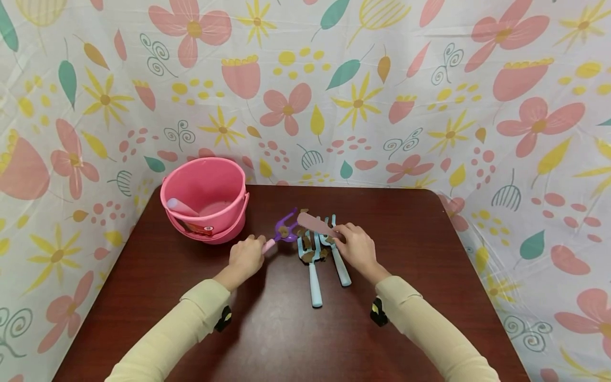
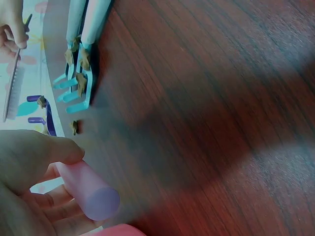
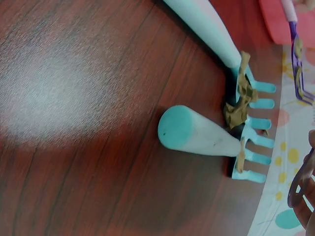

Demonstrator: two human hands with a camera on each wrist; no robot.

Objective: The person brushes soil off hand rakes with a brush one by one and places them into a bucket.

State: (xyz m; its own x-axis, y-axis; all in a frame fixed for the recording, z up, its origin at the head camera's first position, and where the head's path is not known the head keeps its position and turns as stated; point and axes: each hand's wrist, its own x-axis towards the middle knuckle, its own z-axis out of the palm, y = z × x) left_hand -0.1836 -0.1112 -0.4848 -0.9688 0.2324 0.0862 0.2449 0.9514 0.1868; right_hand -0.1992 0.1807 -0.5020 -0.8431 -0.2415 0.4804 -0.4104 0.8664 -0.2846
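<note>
My left hand grips the pink handle of a small purple toy rake, whose prongs carry a brown clump. In my right hand is a pink brush, held over the table; its white bristles show in the left wrist view. Below and beside the brush, two light-blue toy rakes lie close together on the table, one with its handle toward me, the other with its handle slanting right. Brown crumpled clumps cling to their heads.
A pink bucket stands at the back left of the dark wooden table, with a pink handle sticking up inside it. A loose brown bit lies near the rakes. Flowered cloth hangs behind the table and at its sides.
</note>
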